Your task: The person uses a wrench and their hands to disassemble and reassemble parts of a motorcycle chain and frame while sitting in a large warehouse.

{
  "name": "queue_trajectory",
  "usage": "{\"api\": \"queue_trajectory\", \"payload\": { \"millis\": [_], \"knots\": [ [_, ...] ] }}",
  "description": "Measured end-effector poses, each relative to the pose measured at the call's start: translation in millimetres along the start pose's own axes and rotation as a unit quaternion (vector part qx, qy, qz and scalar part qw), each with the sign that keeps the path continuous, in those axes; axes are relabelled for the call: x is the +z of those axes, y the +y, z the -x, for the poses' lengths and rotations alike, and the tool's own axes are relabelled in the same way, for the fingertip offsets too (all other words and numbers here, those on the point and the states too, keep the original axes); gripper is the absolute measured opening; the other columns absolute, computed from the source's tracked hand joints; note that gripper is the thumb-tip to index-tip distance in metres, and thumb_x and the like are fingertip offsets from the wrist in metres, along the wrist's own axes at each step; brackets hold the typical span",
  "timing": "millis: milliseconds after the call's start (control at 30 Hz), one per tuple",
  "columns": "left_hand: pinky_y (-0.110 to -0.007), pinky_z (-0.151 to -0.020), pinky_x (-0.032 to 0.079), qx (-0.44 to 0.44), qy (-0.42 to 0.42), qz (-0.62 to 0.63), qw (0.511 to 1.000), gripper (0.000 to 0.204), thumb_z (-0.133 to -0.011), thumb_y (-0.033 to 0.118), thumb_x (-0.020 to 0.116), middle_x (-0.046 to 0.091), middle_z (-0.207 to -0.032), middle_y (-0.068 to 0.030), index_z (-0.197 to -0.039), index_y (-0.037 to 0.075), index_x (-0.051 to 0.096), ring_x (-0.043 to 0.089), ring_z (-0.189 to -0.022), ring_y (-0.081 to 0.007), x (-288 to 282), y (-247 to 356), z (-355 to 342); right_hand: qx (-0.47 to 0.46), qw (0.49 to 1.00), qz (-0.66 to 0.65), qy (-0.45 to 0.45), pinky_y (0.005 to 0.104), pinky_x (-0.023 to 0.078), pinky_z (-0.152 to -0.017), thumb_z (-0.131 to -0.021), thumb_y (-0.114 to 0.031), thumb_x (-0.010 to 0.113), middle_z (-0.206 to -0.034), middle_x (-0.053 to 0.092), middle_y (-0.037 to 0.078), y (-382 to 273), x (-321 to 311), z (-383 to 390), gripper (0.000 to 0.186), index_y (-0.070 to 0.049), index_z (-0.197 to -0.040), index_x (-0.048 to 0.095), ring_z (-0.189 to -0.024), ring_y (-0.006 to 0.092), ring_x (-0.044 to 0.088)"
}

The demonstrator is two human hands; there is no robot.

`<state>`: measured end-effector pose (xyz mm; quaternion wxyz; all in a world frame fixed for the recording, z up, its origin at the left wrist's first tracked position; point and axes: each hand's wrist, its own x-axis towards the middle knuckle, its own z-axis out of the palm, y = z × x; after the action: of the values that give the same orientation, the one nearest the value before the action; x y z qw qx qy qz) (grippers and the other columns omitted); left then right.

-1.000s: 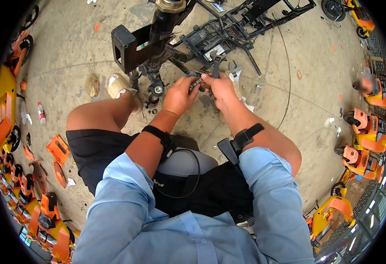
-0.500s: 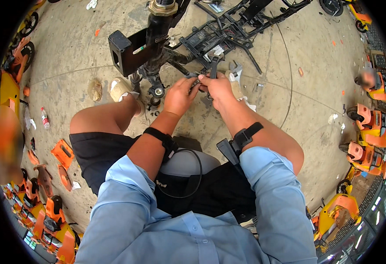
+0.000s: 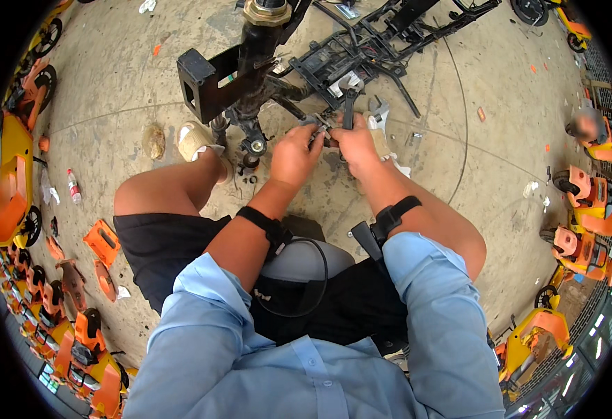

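My left hand [image 3: 293, 155] is closed, fingertips pinching a small metal part [image 3: 318, 126] whose exact kind I cannot make out. Close beside it, my right hand [image 3: 356, 145] grips a dark adjustable wrench [image 3: 348, 110], its jaw end pointing away from me. The fingers of my right hand also come up against the small part. In front of my hands rises a black steel vehicle frame [image 3: 254, 77] with a brass-coloured ring nut [image 3: 267, 11] at its top. A round eyelet end [image 3: 256, 147] of this frame sits left of my left hand.
Farther off, another black frame [image 3: 348, 63] lies on the concrete floor. A large silver wrench [image 3: 379, 112] rests by my right shoe [image 3: 379, 136]. Small rings lie near my left shoe [image 3: 194, 140]. Orange panels [image 3: 101, 242], a bottle [image 3: 73, 187] and yellow-orange scooters [image 3: 585, 192] stand or lie around.
My hands have drawn slightly apart, and the metal part between them shows more. The dark wrench has shifted a little to the right with my right hand.
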<state>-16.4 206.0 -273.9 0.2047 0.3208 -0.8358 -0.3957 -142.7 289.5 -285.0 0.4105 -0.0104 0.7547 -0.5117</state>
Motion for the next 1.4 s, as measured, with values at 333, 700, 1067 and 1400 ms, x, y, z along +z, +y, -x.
{"api": "queue_trajectory", "payload": {
  "millis": [333, 700, 1067, 1400],
  "knots": [
    [-0.042, -0.07, 0.054, 0.026, -0.084, 0.04, 0.995, 0.024, -0.09, 0.02, 0.072, 0.069, -0.094, -0.0185, -0.105, 0.001, 0.07, 0.068, -0.081, -0.0355, 12, 2, 4, -0.142, 0.968, 0.2, -0.06, 0.0383, 0.051, -0.085, -0.086, -0.001, 0.068, -0.109, 0.071, 0.012, 11, -43, -14, 0.035, -0.001, -0.116, 0.052, -0.101, 0.0274, 0.067],
    [-0.035, -0.071, 0.053, -0.066, -0.037, 0.156, 0.985, 0.03, -0.092, 0.025, 0.073, 0.071, -0.092, -0.0153, -0.107, -0.001, 0.072, 0.067, -0.078, -0.0236, -3, 59, -32, -0.318, 0.876, 0.361, -0.017, 0.0521, 0.048, -0.079, -0.09, -0.008, 0.065, -0.099, 0.067, 0.025, -93, -76, 20, 0.029, -0.002, -0.115, 0.051, -0.096, 0.0474, 0.062],
    [-0.033, -0.077, 0.053, -0.003, -0.082, 0.071, 0.994, 0.038, -0.094, 0.029, 0.072, 0.071, -0.103, -0.0156, -0.114, -0.003, 0.07, 0.068, -0.086, -0.0193, -13, 11, -45, -0.356, 0.795, 0.492, 0.011, 0.0517, 0.049, -0.083, -0.09, -0.01, 0.064, -0.098, 0.068, 0.018, -79, -54, 16, 0.02, -0.007, -0.108, 0.054, -0.098, 0.0398, 0.063],
    [-0.028, -0.073, 0.05, -0.026, -0.126, 0.154, 0.98, 0.041, -0.095, 0.029, 0.072, 0.07, -0.094, -0.0059, -0.117, -0.005, 0.069, 0.059, -0.083, -0.0102, -29, 53, -72, -0.489, 0.768, 0.414, 0.025, 0.049, 0.05, -0.078, -0.089, -0.006, 0.064, -0.095, 0.066, 0.017, -113, -85, 25, 0.025, -0.008, -0.112, 0.056, -0.097, 0.0403, 0.062]
  ]
}}
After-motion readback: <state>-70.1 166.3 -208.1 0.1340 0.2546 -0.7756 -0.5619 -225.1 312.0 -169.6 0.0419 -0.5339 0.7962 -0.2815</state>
